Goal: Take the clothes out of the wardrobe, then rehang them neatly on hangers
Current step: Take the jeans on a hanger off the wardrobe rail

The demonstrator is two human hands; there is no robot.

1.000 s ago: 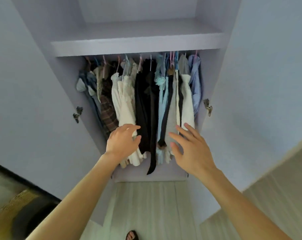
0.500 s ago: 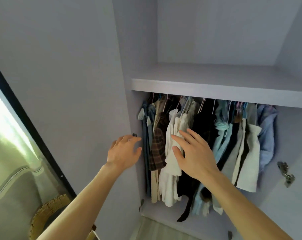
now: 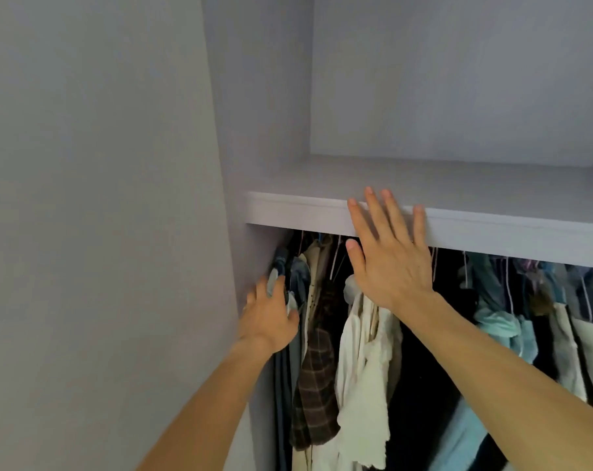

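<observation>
Clothes (image 3: 366, 396) hang packed in a row just under the shelf (image 3: 295, 210), inside the wardrobe (image 3: 254, 130). Prob. all light, soft, floppy fabric. Nothing fragile, but they'd likely slip off the hangers (image 3: 336, 263) if tugged by the hem. Best hold is the hanger neck/hook, w/ the other hand under the cloth: lift up, then out. The thin hooks crowd together, so they may snag neighbours.

Count, left to right:
- 1 blue garment (image 3: 300, 283) at the far left
- 1 beige piece (image 3: 317, 263)
- 1 brown plaid shirt (image 3: 317, 385)
- 1 cream top (image 3: 370, 362)
- 1 black piece (image 3: 421, 385)
- 1 light-blue piece (image 3: 495, 322)
- more at the right edge, too blurred to separate

So 6 clear + some. Hooks: several, can't count.

Left hand (image 3: 269, 317) is on the blue garment by the side wall, cloth lying over its fingers. Grip or just touch, can't tell. Right hand (image 3: 390, 263) is raised w/ fingers spread flat in front of the shelf edge, above the cream top, holding nothing. 1 shelf, 2 hands.
</observation>
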